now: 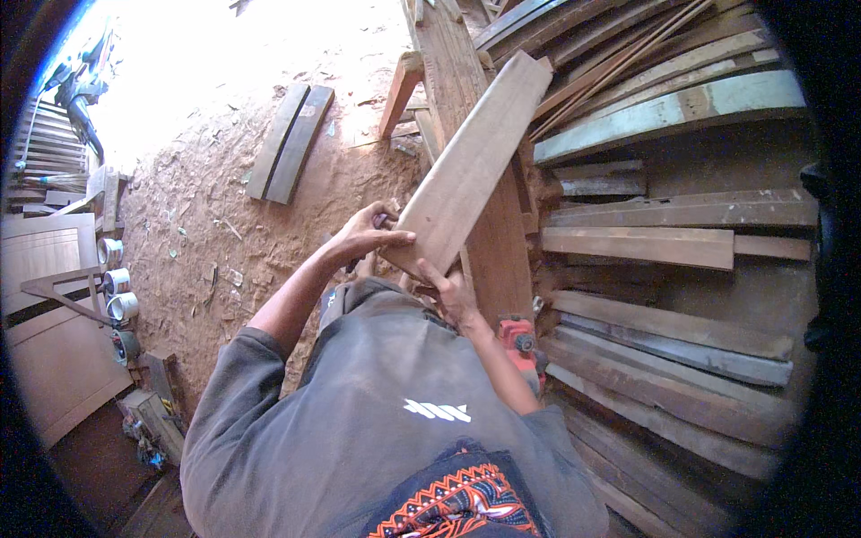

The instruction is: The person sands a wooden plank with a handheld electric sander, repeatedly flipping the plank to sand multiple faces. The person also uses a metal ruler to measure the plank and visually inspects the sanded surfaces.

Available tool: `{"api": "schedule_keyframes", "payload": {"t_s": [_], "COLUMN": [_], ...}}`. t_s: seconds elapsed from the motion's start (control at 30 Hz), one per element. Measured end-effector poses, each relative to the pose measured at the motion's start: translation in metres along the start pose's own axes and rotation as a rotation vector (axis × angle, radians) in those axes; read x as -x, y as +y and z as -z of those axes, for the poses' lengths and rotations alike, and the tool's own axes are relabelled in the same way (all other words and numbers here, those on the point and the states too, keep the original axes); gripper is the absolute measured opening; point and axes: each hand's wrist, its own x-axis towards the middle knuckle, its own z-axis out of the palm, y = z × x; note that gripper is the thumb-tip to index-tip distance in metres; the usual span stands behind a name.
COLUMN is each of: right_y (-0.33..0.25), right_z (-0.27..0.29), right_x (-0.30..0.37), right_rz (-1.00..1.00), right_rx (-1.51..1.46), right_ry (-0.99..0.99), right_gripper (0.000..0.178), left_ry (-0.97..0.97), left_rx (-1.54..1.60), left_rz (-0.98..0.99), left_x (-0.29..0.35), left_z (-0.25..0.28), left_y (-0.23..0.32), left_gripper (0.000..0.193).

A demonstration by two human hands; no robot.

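Note:
A pale wooden board slants away from my body, its near end between my hands and its far end up by the timber at the right. My left hand grips the left edge near that end, thumb lying on the top face. Something small and dark shows at its fingers; I cannot make out what it is. My right hand holds the near end from the right, thumb on top and other fingers hidden below. Under the board runs a long brown plank, part of a bench.
A red power tool sits beside my right forearm. Stacked timber fills the right side. Two short planks lie on the dirt floor at left. White cans and wooden panels stand at the far left.

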Motion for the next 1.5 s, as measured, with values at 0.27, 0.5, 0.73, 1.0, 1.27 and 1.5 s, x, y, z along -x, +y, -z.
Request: {"api": "schedule_keyframes", "payload": {"t_s": [0.27,0.5,0.73,1.0,1.27,1.5], "right_y": [0.029,0.010,-0.020,-0.160,-0.216,-0.224], "right_z": [0.015,0.067,0.055,0.026,0.001,-0.001], "right_x": [-0.015,0.022,0.041,0.094,0.098,0.092], "right_rz": [0.108,0.116,0.295,0.784,0.931,0.951], "right_rx": [0.255,0.319,0.536,0.322,0.254,0.191], "right_ry": [0.018,-0.032,-0.004,-0.154,0.032,0.053], "right_gripper": [0.071,0.067,0.089,0.066,0.042,0.043], "left_ry": [-0.042,0.073,0.214,0.239,0.380,0.369], "left_rx": [-0.128,0.115,0.185,0.256,0.096,0.132], "left_rz": [0.106,0.094,-0.006,-0.577,-0.492,-0.547], "left_x": [-0.005,0.026,0.067,0.097,0.090,0.082], "left_z": [-0.014,-0.100,-0.094,-0.081,-0.088,-0.087], "left_y": [-0.053,-0.094,-0.024,0.143,0.216,0.223], "left_gripper": [0.096,0.085,0.099,0.098,0.082,0.084]}}
